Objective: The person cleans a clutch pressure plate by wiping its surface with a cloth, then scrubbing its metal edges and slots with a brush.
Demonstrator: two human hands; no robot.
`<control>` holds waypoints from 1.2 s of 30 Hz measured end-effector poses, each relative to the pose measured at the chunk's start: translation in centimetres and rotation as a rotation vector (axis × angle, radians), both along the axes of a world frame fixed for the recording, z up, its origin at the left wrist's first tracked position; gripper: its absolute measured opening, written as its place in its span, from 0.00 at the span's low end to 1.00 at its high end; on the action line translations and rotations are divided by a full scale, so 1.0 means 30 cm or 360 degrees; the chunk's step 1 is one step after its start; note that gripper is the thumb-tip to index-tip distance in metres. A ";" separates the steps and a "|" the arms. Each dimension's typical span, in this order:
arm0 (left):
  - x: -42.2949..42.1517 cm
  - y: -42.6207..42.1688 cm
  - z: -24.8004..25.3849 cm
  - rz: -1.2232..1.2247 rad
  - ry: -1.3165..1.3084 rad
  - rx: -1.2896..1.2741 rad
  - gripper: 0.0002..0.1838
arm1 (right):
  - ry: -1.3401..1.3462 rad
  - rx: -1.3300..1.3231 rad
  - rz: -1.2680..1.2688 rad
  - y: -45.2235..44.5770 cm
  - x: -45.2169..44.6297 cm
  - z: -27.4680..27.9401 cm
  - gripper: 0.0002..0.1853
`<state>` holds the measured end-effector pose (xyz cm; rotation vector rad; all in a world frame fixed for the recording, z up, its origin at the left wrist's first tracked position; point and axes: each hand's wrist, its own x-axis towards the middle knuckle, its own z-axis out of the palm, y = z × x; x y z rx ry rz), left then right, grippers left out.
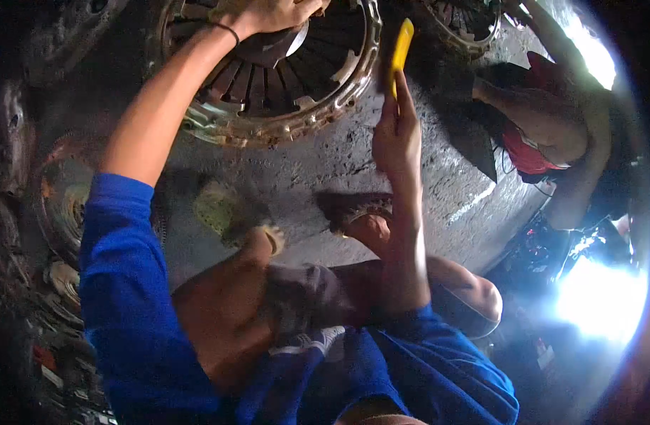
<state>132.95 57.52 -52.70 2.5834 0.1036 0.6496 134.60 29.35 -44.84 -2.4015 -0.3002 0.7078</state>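
My left hand [272, 14] reaches over the middle of a large clutch pressure plate [286, 131]. Its fingers are curled, and the top of the frame cuts off part of the view. Just under that hand is a dark piece with a bright curved edge [297, 41]; I cannot tell whether the fingers hold it. The plate lies on the floor, with its ring of dark spring fingers facing up. My right hand [397, 138] is closed round a slim yellow tool [403, 46], which points up and away beside the plate's right rim. Its exact kind is not clear.
A second clutch pressure plate [474, 46] lies at the upper right. Another person [545, 120] crouches on the right. Round metal parts [73, 205] line the left side. My feet rest on the rough grey floor [297, 173]. Bright light glares at the lower right.
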 end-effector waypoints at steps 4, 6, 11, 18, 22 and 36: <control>-0.002 -0.012 -0.001 0.0003 0.0025 -0.0012 0.10 | -0.0453 -0.0040 0.0383 -0.161 -0.110 -0.220 0.28; 0.003 0.001 -0.003 -0.0001 -0.0078 0.0035 0.10 | -0.0349 -0.0014 0.0281 -0.083 0.037 -0.225 0.28; 0.028 0.029 0.008 -0.0058 -0.0097 0.0042 0.09 | -0.0158 -0.0088 0.0193 -0.012 0.186 -0.073 0.26; 0.005 0.007 -0.009 -0.0102 -0.0048 0.0025 0.09 | -0.0314 0.0044 0.0306 -0.034 0.071 -0.259 0.27; 0.002 -0.007 -0.029 -0.0100 -0.0044 0.0001 0.07 | 0.0080 0.0014 0.0254 0.059 0.278 -0.121 0.26; 0.015 -0.008 0.032 -0.0029 0.0051 0.0029 0.06 | -0.0200 -0.0033 0.0256 0.064 0.299 -0.041 0.29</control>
